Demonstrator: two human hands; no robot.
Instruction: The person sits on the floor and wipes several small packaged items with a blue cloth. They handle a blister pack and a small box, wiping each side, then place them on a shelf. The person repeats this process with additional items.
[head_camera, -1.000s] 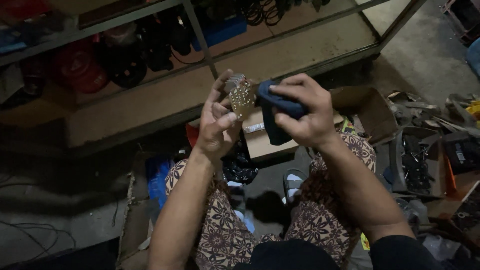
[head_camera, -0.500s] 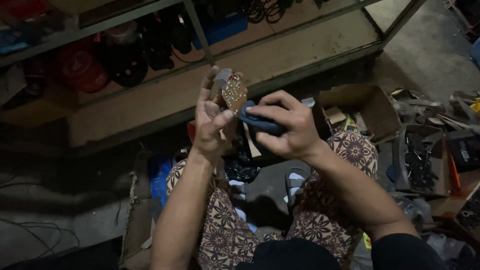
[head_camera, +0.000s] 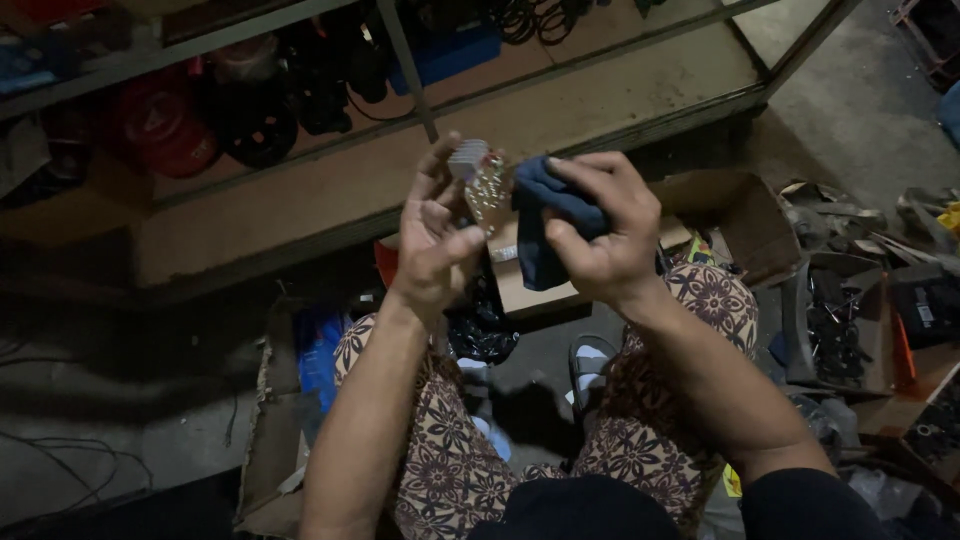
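Small tan circuit board (head_camera: 484, 190), flat and stiff, speckled with shiny solder dots, ribbed metal fin at its top edge, raised at chest height above the lap. Pinched upright in left hand (head_camera: 436, 245), fingers partly curled. Soft dark blue cloth (head_camera: 540, 225), bunched in closed right hand (head_camera: 600, 235), pressed against board's face. Wiping step, seemingly; next likely needs light strokes. Behind, metal-framed wooden shelf (head_camera: 560, 95); below, cardboard box (head_camera: 535, 285).
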